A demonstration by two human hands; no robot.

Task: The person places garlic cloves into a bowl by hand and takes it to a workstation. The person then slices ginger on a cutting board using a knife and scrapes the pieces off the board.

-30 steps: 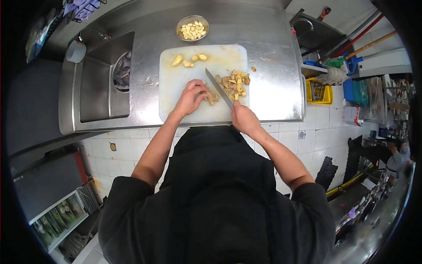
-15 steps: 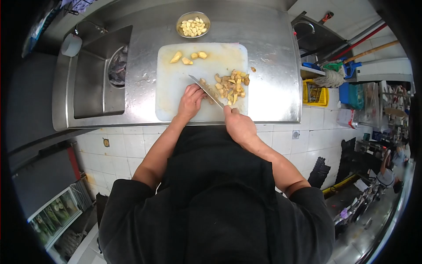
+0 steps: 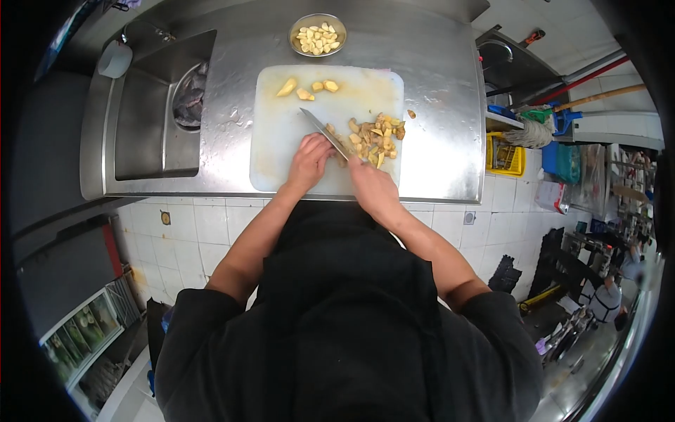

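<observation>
My right hand (image 3: pixel 374 188) is closed around the handle of a kitchen knife (image 3: pixel 322 129). Its blade slants across the white cutting board (image 3: pixel 281 137), tip pointing up and left. Close against the blade, my left hand (image 3: pixel 308 165) rests on the board with its fingers curled together; whatever they pinch is hidden. Small brown scraps lie between the blade and my hands. Right of the knife is a pile of cut, partly peeled ginger (image 3: pixel 380 137). Several peeled yellow ginger pieces (image 3: pixel 287 87) lie along the board's far side.
Behind the board stands a metal bowl (image 3: pixel 294 43) of peeled garlic cloves. A sink (image 3: pixel 151 151) at left holds a basin of dark contents, with a white container (image 3: pixel 114 60) at its corner. A yellow crate (image 3: pixel 517 163) and a mop (image 3: pixel 532 133) are at right. Another person (image 3: pixel 603 301) is far right.
The knife and my right hand have shifted left and slightly away from me over the board. My left hand stays beside the blade. The whole view has shifted slightly.
</observation>
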